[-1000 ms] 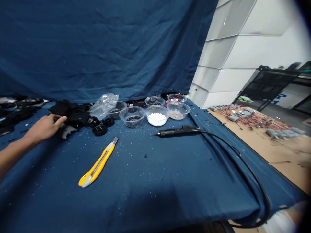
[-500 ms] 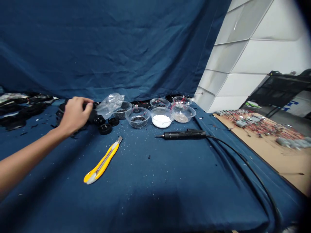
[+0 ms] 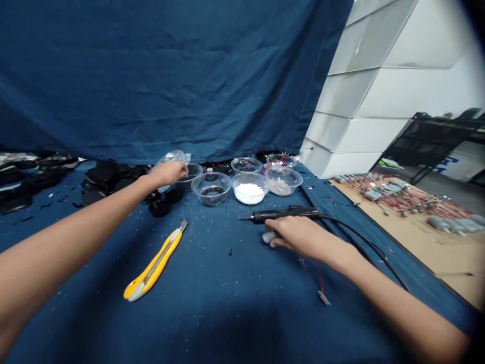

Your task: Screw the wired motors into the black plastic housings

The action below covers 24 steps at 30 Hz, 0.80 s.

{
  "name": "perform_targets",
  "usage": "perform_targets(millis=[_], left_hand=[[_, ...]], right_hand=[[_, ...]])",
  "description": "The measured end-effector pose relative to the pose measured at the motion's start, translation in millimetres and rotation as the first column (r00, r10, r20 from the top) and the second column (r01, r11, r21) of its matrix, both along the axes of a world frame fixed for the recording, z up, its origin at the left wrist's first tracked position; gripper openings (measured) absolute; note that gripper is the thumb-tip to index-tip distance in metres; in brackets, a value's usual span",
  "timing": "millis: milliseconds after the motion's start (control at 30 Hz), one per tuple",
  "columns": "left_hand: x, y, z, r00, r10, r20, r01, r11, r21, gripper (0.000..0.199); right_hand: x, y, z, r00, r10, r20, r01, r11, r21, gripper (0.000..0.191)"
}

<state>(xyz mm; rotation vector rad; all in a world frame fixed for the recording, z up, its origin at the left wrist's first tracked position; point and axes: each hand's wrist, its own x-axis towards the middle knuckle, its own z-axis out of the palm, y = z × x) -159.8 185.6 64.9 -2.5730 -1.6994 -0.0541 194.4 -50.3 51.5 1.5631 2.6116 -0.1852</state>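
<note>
My left hand (image 3: 171, 173) reaches over the rim of the back-left clear bowl (image 3: 194, 172), its fingers curled together; whatever they hold is hidden. In my right hand (image 3: 293, 233) is a small grey cylindrical part with wires (image 3: 269, 236), gripped between thumb and fingers. A red wire (image 3: 321, 275) trails from below that hand to a small metal piece (image 3: 324, 298). Just behind the right hand lies a black electric screwdriver (image 3: 261, 216), its bit pointing left. The yellow utility knife (image 3: 154, 268) rests on the blue cloth, nearer me than the left hand.
Clear bowls hold black bits (image 3: 212, 193), white pieces (image 3: 249, 192) and small greyish parts (image 3: 281, 188). Black round parts (image 3: 159, 207) and a plastic bag (image 3: 175, 155) lie at back left. Grey parts with reddish wires (image 3: 397, 192) cover a brown board at right. The screwdriver's cable runs rightward.
My left hand has moved right from the black parts to the back-left bowl. My right hand has come into view, holding the grey part with wires. The view has shifted slightly.
</note>
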Motion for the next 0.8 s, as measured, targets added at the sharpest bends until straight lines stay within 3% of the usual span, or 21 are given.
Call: perform_targets(millis=[167, 233, 333, 433, 567, 800], left_hand=[[7.7, 15.2, -4.0, 0.992, -0.106, -0.06, 0.089, 0.967, -0.239, 0.027], [10.5, 20.0, -4.1, 0.993, -0.1, -0.068, 0.078, 0.959, -0.274, 0.026], [16.7, 25.6, -1.3, 0.998, -0.032, -0.052, 0.022, 0.982, -0.185, 0.031], [30.5, 28.1, 4.9, 1.0, 0.001, 0.013, -0.001, 1.0, -0.026, 0.037], [70.9, 31.8, 12.1, 0.994, -0.079, 0.072, 0.075, 0.995, 0.059, 0.04], [173.6, 61.0, 6.6, 0.939, -0.336, 0.077, 0.34, 0.939, -0.048, 0.031]], right_hand=[[-22.0, 8.5, -9.1, 0.999, 0.035, -0.02, -0.035, 0.999, 0.013, 0.019], [-21.2, 6.7, -12.0, 0.998, 0.037, -0.056, -0.037, 0.999, 0.01, 0.021], [-18.9, 1.2, -10.4, 0.999, 0.012, -0.049, -0.011, 1.0, 0.015, 0.022], [-24.1, -4.7, -3.4, 0.99, -0.108, 0.091, 0.106, 0.994, 0.027, 0.024], [-39.0, -8.2, -2.8, 0.963, -0.155, 0.219, 0.156, 0.988, 0.012, 0.032], [-43.3, 1.4, -22.7, 0.99, -0.113, 0.082, 0.109, 0.993, 0.05, 0.02]])
